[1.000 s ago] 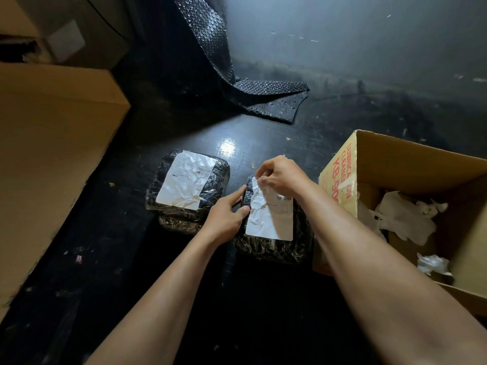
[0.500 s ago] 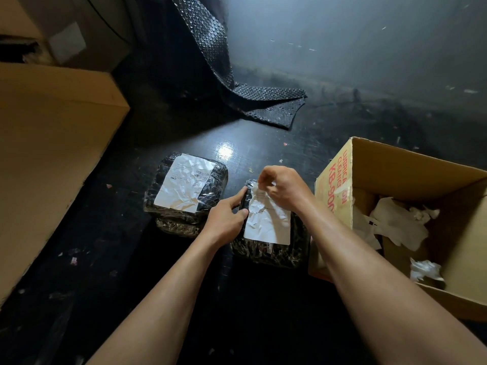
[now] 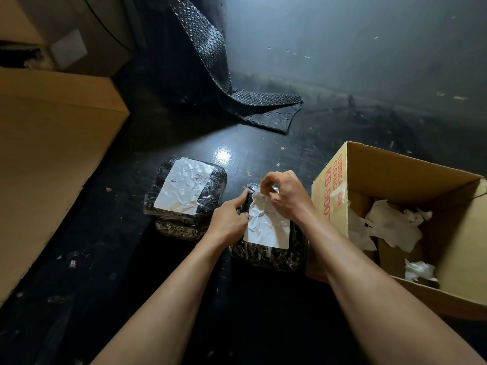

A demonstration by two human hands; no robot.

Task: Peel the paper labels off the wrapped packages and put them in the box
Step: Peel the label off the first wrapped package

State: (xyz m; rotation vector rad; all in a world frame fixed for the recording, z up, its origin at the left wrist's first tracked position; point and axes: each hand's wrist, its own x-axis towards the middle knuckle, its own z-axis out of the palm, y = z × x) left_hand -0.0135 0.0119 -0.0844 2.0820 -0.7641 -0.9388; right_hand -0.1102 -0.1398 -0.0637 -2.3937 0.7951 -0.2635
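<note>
Two black bubble-wrapped packages lie on the dark floor. The near package [image 3: 266,255] carries a crumpled white paper label [image 3: 267,225]. My left hand [image 3: 229,219] grips that package's left edge. My right hand [image 3: 284,196] pinches the label's top corner, which is lifted off the wrap. The far package [image 3: 210,196] to the left bears its own flat white label [image 3: 184,191]. An open cardboard box [image 3: 329,185] with red print stands at the right, touching the near package, with several crumpled peeled labels [image 3: 392,225] inside.
A large cardboard sheet [image 3: 50,159] leans along the left. More cardboard boxes [image 3: 68,35] stand at the back left. A black bubble-wrap sheet [image 3: 253,106] trails from the back onto the floor. A grey wall runs behind. Small paper scraps dot the floor.
My right hand has pulled the label's top corner up off the near package. My left hand slid slightly up the package's left edge. The view shifted a little.
</note>
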